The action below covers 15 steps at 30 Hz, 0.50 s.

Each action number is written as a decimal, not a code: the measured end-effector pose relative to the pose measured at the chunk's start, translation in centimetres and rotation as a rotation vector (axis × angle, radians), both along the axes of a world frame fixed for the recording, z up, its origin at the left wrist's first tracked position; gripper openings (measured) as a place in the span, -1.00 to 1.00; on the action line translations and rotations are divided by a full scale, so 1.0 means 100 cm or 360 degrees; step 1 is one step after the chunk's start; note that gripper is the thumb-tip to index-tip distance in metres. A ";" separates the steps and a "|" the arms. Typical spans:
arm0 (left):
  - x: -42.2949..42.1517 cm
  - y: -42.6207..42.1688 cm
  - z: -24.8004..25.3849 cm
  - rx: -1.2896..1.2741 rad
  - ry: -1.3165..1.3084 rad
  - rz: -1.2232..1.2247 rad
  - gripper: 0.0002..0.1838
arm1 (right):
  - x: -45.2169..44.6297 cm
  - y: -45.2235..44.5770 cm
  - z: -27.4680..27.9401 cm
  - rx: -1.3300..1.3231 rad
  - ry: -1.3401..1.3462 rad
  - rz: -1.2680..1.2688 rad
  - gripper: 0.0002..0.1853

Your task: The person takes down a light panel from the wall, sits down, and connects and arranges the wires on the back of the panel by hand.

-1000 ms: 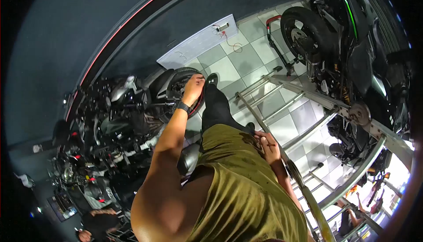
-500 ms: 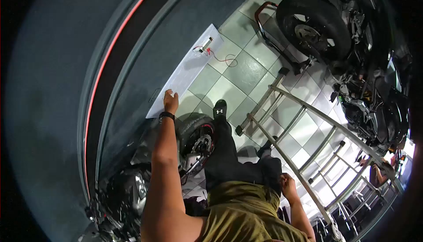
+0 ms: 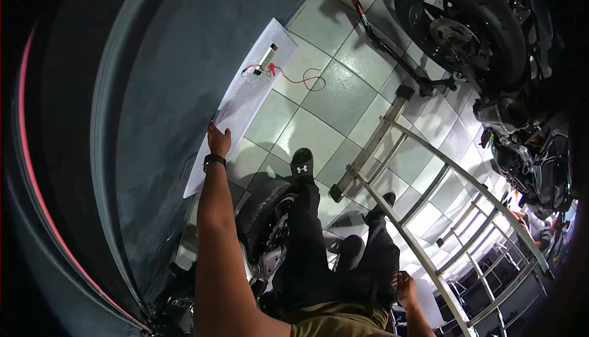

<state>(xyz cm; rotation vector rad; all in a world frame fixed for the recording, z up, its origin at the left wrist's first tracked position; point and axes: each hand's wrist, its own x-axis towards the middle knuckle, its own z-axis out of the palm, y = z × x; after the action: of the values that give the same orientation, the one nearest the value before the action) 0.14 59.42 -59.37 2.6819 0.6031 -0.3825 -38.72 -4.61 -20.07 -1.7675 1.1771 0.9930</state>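
Observation:
My left hand reaches down to a long white panel beside the dark wall. Its fingers are bent at the panel, thumb a little apart; a slim dark tip shows just beyond them, too small to name. Farther along the panel lies a small light-coloured bar with dark ends. Red and dark leads run from it over the panel's edge towards the floor. My right hand hangs by my right thigh, fingers loosely curled, with nothing visible in them.
A metal ladder-like frame stands on the tiles to my right. Beyond it is a motorcycle with its rear wheel near a red-and-black stand. Another motorcycle wheel is close to my left leg.
My view has shifted, bringing the panel and floor closer. My left hand has moved farther along the panel, towards the bar. My right hand stays by my thigh.

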 end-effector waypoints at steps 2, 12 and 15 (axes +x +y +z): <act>0.007 -0.003 -0.006 0.0020 0.0047 -0.0017 -0.19 | 0.007 0.004 -0.007 0.0023 -0.0012 -0.0013 -0.60; 0.019 -0.036 0.014 0.0687 0.0493 -0.0059 -0.37 | 0.032 0.039 -0.018 0.0030 0.0014 -0.0125 -0.63; -0.008 0.005 -0.053 0.0602 0.0408 -0.0253 -0.54 | 0.035 0.044 -0.018 0.0053 0.0005 0.0023 -0.65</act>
<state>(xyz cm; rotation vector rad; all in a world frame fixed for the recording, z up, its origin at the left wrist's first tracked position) -0.65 59.97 -64.69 3.0807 0.5835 -0.7295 -35.24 -0.18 -21.85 -1.7511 1.1449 1.0183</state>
